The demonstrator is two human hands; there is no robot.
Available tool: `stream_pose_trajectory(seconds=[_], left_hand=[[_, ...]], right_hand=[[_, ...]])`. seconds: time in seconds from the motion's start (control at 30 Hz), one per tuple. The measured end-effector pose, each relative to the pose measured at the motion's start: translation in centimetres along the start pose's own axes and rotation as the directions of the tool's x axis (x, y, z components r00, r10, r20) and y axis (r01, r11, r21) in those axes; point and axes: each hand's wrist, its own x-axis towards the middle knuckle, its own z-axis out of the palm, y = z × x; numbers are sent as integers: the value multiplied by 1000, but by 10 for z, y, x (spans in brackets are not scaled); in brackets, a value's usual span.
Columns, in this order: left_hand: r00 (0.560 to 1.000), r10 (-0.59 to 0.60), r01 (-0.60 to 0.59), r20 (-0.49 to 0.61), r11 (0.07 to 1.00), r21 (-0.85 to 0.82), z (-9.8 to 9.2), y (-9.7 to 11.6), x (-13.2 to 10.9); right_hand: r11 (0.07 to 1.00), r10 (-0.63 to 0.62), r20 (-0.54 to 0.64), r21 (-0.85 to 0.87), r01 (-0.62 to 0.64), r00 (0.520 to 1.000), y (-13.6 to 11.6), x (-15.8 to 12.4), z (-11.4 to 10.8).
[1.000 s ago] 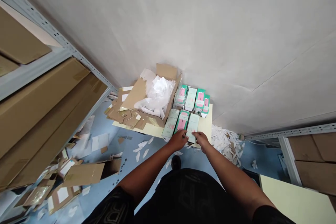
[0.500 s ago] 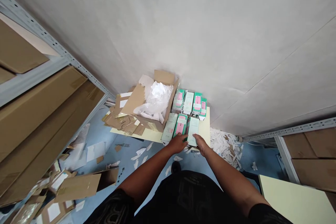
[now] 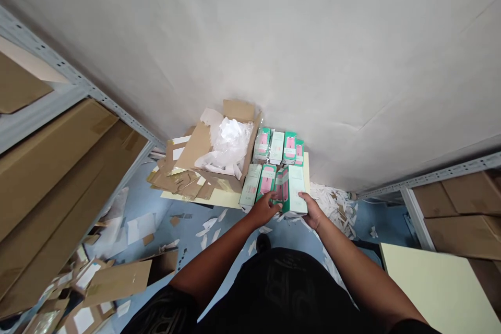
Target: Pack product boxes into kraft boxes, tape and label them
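A small cream table (image 3: pixel 219 198) stands against the wall with several green and pink product boxes on it in two rows. My right hand (image 3: pixel 312 210) grips the near end of a pale green box (image 3: pixel 296 189) at the front right and tilts it up on its edge. My left hand (image 3: pixel 266 207) rests with curled fingers on the near ends of the boxes (image 3: pixel 267 180) beside it. The back row of boxes (image 3: pixel 278 147) lies flat near the wall.
An open cardboard carton (image 3: pixel 219 148) with white plastic wrap sits on the table's left, cardboard scraps (image 3: pixel 180 180) beside it. Metal shelving with large cartons (image 3: pixel 50 167) stands left, more shelving (image 3: pixel 454 203) right. Paper scraps (image 3: pixel 336 206) litter the blue floor. Another cream table corner (image 3: pixel 434 287) is at lower right.
My right hand has lifted the front right box from lying flat to tilted on its edge. My left hand stays at the near ends of the neighbouring boxes. The view has shifted slightly.
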Motion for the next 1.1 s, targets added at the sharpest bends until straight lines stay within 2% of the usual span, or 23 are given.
stream_pose_trajectory(seconds=[0.07, 0.17, 0.3, 0.43, 0.53, 0.6, 0.7, 0.77, 0.83, 0.9, 0.97, 1.03, 1.1], left_hand=[[986, 99, -90, 132, 993, -71, 5, 13, -1], [904, 297, -294, 307, 954, -57, 24, 37, 3], [801, 463, -517, 380, 854, 49, 74, 70, 12], [692, 510, -605, 512, 796, 26, 141, 101, 15], [595, 477, -604, 647, 796, -31, 193, 123, 15], [564, 432, -586, 704, 810, -28, 230, 137, 14], [522, 411, -638, 747, 769, 23, 293, 157, 12], [458, 409, -694, 789, 720, 29, 338, 169, 7], [406, 384, -714, 829, 699, 26, 384, 179, -1], [403, 349, -713, 846, 699, 51, 424, 186, -9], [430, 324, -716, 843, 691, 100, 455, 192, -16], [442, 315, -732, 840, 667, 135, 477, 197, -17], [434, 312, -758, 845, 634, 155, 491, 202, -15]], right_hand=[[999, 7, 4, 54, -7, 1000, -10, -18, -7], [994, -12, -37, 108, 16, 999, -20, -46, -27], [973, -109, -179, 184, 142, 978, -20, -83, -72], [929, -185, -341, 244, 277, 922, -9, -125, -134], [897, -256, -462, 214, 387, 849, 3, -159, -190], [890, -232, -524, 226, 397, 820, 12, -183, -229], [868, -73, -505, 392, 303, 860, 25, -215, -289], [826, 16, -449, 509, 241, 893, 32, -233, -328], [788, 88, -424, 584, 197, 901, 39, -248, -362], [761, 160, -429, 627, 166, 889, 45, -258, -390], [742, 205, -438, 653, 153, 875, 50, -266, -412], [726, 225, -438, 671, 149, 870, 54, -270, -428], [709, 239, -423, 691, 141, 874, 56, -272, -440]])
